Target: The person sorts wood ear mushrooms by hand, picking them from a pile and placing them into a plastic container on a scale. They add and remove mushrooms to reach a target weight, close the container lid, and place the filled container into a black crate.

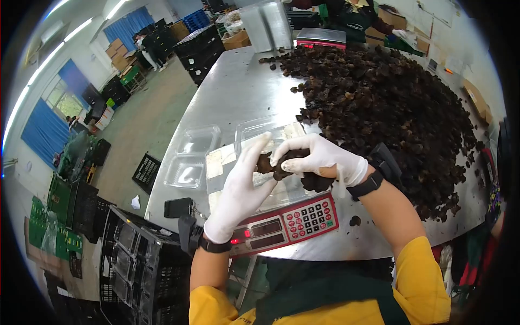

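Both my hands wear white gloves and meet over the red digital scale [284,223]. Dark brown wood ear mushrooms [281,168] are held between them. My right hand [325,161] curls its fingers over the mushrooms from above. My left hand [240,187] cups them from the left, its thumb and fingers on either side. Below my hands, a clear plastic box lies on the scale's platform, partly hidden, with more mushrooms [316,183] under my right hand. The open clear plastic tray [184,172] lies left of the scale.
A large heap of wood ear mushrooms [379,103] covers the right side of the metal table [216,103]. A phone [177,208] lies at the left edge. Stacked clear boxes [265,27] and another scale [320,37] stand at the back, near another person [352,19]. Black crates [143,265] stand lower left.
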The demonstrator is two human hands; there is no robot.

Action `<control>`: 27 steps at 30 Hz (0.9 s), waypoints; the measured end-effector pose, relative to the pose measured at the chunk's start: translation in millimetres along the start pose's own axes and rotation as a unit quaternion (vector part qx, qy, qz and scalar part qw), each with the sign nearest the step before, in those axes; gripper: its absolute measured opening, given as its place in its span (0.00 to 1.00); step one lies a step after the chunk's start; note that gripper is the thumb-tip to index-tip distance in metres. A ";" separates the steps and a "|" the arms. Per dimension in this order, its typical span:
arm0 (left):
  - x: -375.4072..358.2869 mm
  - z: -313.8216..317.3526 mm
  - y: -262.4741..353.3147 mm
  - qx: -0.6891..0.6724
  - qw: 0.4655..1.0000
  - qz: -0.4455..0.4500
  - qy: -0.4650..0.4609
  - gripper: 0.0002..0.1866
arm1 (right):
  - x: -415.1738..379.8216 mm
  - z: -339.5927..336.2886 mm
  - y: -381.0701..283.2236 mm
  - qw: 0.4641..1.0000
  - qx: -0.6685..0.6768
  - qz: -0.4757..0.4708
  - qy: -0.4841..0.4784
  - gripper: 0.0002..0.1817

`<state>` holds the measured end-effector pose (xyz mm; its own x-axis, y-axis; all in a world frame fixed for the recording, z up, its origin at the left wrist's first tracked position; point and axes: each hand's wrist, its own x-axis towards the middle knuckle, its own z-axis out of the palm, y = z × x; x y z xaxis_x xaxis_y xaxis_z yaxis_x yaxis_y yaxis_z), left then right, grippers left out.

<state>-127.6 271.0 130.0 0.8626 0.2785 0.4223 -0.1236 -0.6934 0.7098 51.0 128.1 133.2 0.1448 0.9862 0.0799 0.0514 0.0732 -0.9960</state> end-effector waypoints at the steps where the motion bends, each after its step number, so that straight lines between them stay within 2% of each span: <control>1: 2.1 0.4 -9.2 0.021 1.000 0.005 -0.016 0.34 | 5.8 2.5 2.6 0.999 -0.032 -0.023 -0.005 0.09; 2: -1.6 4.8 -25.7 0.053 0.998 0.029 0.023 0.30 | 19.1 6.8 5.4 0.996 -0.064 -0.052 -0.023 0.09; 3: -2.9 6.5 -34.9 0.088 0.994 0.053 0.049 0.27 | 30.6 4.0 20.2 0.980 -0.136 -0.140 -0.032 0.10; 6: -16.0 15.3 -61.1 0.097 0.990 0.038 0.091 0.23 | 39.0 11.8 32.1 0.983 -0.163 -0.083 -0.016 0.12; 8: -17.5 12.2 -53.4 0.117 0.990 0.016 0.072 0.22 | 41.2 16.5 39.5 0.962 -0.248 -0.112 -0.001 0.12; 10: -18.1 15.0 -57.5 0.145 0.987 0.019 0.071 0.20 | 39.4 22.1 39.6 0.950 -0.278 -0.137 0.013 0.13; 16: -17.2 18.0 -59.0 0.154 0.985 0.023 0.073 0.17 | 29.3 25.7 34.2 0.924 -0.358 -0.128 0.042 0.13; 20: -16.2 18.9 -61.3 0.174 0.981 0.042 0.080 0.15 | 25.3 24.3 33.3 0.922 -0.367 -0.116 0.043 0.12; 23: -17.2 15.9 -61.1 0.196 0.975 0.046 0.093 0.14 | 25.2 22.3 36.1 0.909 -0.383 -0.155 0.053 0.11; 27: -18.1 14.9 -68.8 0.174 0.980 0.023 0.096 0.13 | 25.3 19.3 38.1 0.926 -0.347 -0.136 0.056 0.11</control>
<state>-127.4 303.8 65.1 0.7480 0.3380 0.5712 0.0435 -0.8837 0.4660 37.5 158.7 96.4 0.1334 0.9210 0.3659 0.7176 0.1649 -0.6766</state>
